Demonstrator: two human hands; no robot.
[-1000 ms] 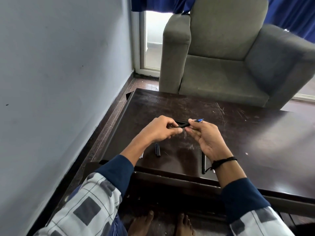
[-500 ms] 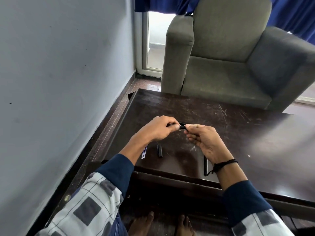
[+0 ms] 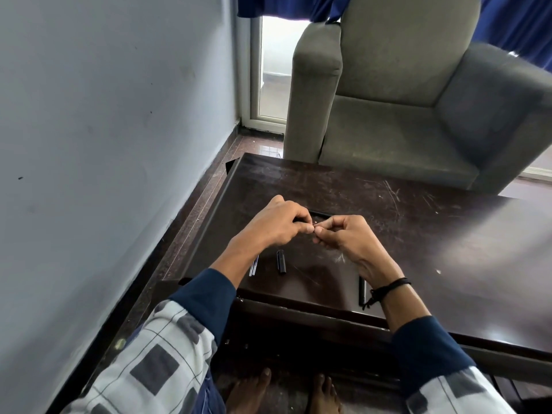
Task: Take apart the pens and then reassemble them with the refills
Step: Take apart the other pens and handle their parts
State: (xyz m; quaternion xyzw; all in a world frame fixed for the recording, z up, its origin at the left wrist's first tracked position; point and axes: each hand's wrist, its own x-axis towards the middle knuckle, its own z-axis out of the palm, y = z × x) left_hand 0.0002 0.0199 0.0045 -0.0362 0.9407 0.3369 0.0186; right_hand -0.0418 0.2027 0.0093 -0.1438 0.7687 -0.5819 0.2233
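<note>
1. Left hand (image 3: 277, 225): raised above the bench (image 3: 418, 234), fingers curled closed around a dark pen part (image 3: 321, 215), of which only a short black length shows past the knuckles
2. Right hand (image 3: 348, 239): also raised, thumb and forefinger pinched tight, tips meeting the left hand's fingertips at the centre; what lies within the pinch is too small to make out
3. Both hands sit close together over the near-left area of the bench, touching at the fingertips
4. Short black pen section (image 3: 281, 262): lying flat on the bench just below the left hand, roughly in line with the forearm
5. Thin pale refills (image 3: 254, 265): lying flat immediately left of that section, partly covered by the left wrist
6. Long black pen barrel (image 3: 362, 291): lying on the bench near its front edge, beside the right wrist, partly hidden by a black wristband (image 3: 388, 286)
7. Grey armchair (image 3: 403, 100): standing against the far edge of the bench
8. Bench surface: dark, scratched
</note>
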